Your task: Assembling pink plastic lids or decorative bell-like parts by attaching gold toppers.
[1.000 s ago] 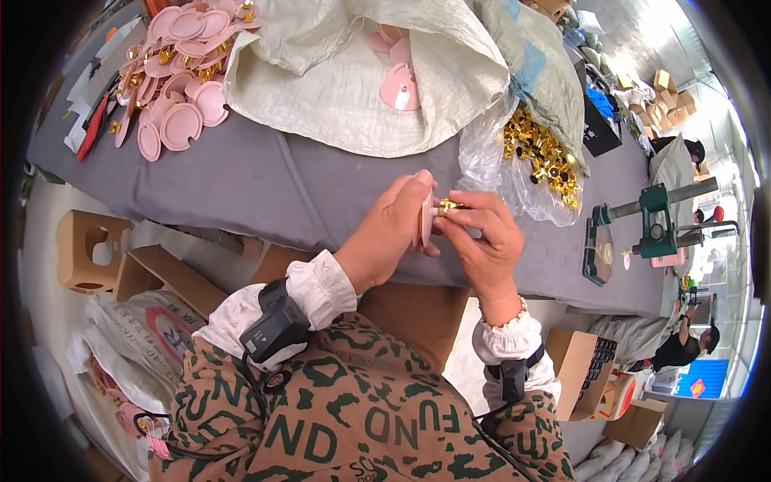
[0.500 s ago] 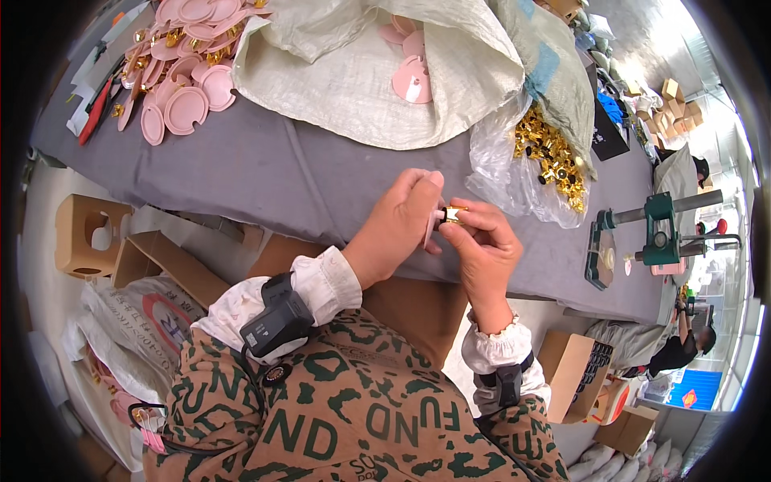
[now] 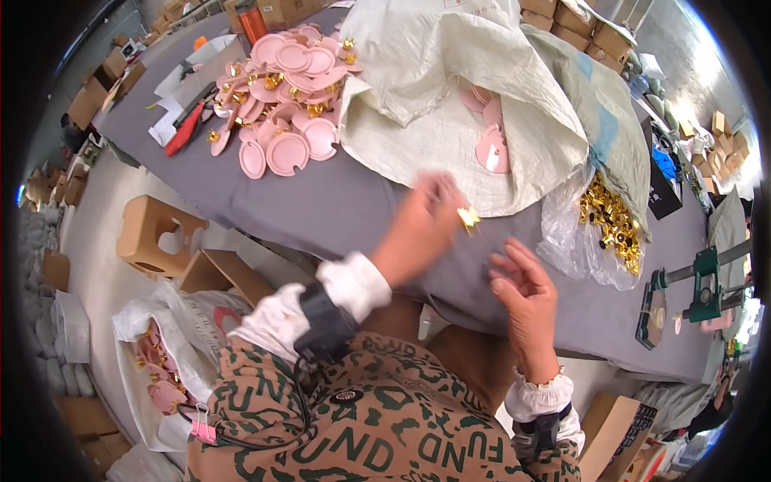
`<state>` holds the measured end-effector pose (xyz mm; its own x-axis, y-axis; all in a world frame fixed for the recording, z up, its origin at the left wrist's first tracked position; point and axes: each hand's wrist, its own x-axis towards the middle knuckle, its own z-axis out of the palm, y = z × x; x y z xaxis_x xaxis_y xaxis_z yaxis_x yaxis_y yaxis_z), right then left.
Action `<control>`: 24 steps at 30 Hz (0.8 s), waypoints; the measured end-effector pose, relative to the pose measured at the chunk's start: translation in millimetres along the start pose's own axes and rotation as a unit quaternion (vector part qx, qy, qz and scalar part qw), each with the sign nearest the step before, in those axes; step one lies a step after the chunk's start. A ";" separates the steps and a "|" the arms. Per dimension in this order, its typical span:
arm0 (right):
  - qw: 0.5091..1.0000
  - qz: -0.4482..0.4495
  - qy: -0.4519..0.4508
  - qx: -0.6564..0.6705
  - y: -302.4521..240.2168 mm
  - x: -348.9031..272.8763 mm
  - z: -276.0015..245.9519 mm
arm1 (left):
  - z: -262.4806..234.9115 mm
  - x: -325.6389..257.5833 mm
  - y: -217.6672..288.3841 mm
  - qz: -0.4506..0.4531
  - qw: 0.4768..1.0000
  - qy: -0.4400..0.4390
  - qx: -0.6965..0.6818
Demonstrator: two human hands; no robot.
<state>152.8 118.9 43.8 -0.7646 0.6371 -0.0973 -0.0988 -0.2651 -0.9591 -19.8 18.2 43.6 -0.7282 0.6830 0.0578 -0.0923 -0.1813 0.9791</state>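
Note:
My left hand [image 3: 418, 229] is smeared by motion over the grey cloth, its fingers closed around a pink disc mostly hidden by them. A shiny gold fitting [image 3: 468, 217] sticks out at its fingertips on the right side. Lower and to the right, my right hand [image 3: 526, 289] holds nothing, with fingers apart and slightly curled. Beyond the hands lies a white woven sack [image 3: 385, 136] with a few pink discs [image 3: 491, 149] in its mouth. Gold fittings [image 3: 610, 225], some with black parts, fill a clear plastic bag [image 3: 562, 233] to the right of my right hand.
Pink notched discs with gold fittings [image 3: 287, 153] are heaped at the far left, beside a red-handled tool [image 3: 186, 130]. A green press [image 3: 707, 285] stands at the table's right end. Cardboard boxes [image 3: 161, 234] and a sack of pink discs [image 3: 132, 329] sit on the floor at left.
My hands have come apart: the left, with the gold fitting, has moved away from the right, which has let go and opened. The whole view has swung left.

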 end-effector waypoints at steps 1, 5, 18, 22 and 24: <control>0.997 -0.058 -0.002 -0.050 -1.0 1.0 -6.5 | -25.0 21.4 24.2 0.002 0.998 0.059 0.025; 0.991 -0.107 0.018 -0.083 0.1 -1.7 -32.3 | -132.7 108.8 121.1 0.236 0.879 0.291 0.294; 0.705 -0.183 0.197 -0.657 -11.1 71.9 -207.4 | -64.7 14.3 20.3 -0.076 0.938 0.090 -0.327; 0.686 -0.267 0.141 -0.662 -2.2 87.7 -207.8 | -0.8 -18.0 -13.8 -0.219 0.904 -0.032 -0.365; 0.708 -0.259 0.166 -0.636 -6.9 83.7 -215.4 | 22.0 -22.8 -19.7 -0.253 0.895 -0.055 -0.362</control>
<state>226.7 330.0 -15.0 -0.6234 0.6011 0.5000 0.5029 0.7980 -0.3323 13.6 21.8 27.3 -0.4007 0.8657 -0.3000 -0.8369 -0.2125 0.5044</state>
